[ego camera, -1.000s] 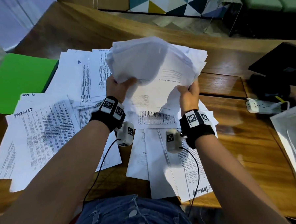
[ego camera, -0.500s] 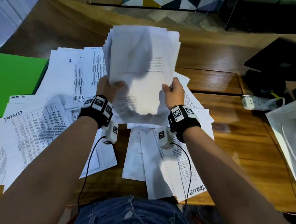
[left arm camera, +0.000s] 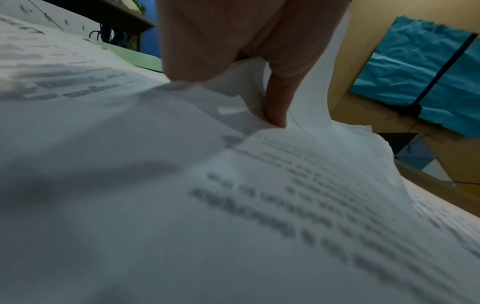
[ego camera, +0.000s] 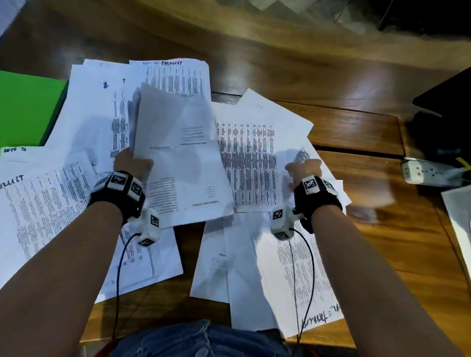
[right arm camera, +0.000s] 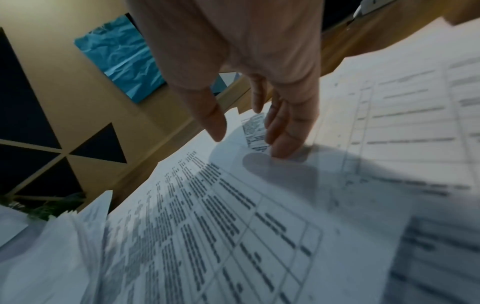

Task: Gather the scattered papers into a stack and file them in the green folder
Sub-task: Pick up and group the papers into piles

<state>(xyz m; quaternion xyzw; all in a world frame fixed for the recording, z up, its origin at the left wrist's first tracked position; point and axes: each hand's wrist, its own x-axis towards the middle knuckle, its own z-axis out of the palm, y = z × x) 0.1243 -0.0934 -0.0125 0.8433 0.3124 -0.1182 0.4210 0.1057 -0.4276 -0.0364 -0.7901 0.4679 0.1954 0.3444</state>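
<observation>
L hand [ego camera: 133, 163] grip: holds stack [ego camera: 180, 159] | R hand [ego camera: 301, 172] grip: wide, fingertips blurred | green folder [ego camera: 19, 112] cut off

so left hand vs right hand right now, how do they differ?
Grip: the left hand pinches the gathered stack of papers; the right hand holds nothing.
Fingers: in the left wrist view a finger presses into the stack; the right hand's fingers are straight, spread over the table-printed sheet.
Load: the left hand carries the stack tilted up; the right hand reaches low toward loose sheets.
Shared: both wear black wrist bands with cameras.
</observation>
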